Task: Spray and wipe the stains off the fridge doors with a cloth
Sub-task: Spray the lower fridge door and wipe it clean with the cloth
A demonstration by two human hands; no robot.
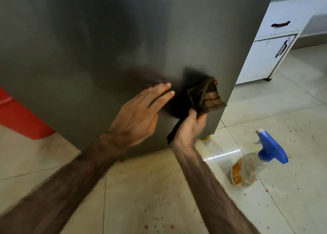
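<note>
Left hand (139,113) flat, fingers straight, against grey metal fridge door (109,44). Right hand (192,125) clutching dark brown checked cloth (206,96) at door. Clear blue-nozzled spray bottle (256,161) lying on floor.

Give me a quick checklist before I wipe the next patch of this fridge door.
1. Cloth in the right hand: ok, gripped.
2. Cloth against the fridge door: ok, near its lower right edge.
3. Left hand steadying the door: ok, fingers flat on it.
4. Spray bottle within reach: ok, on the floor to the right.
5. Stains left on the door: cannot tell, surface blurred.
6. Floor clean: not ok, orange spots.
</note>
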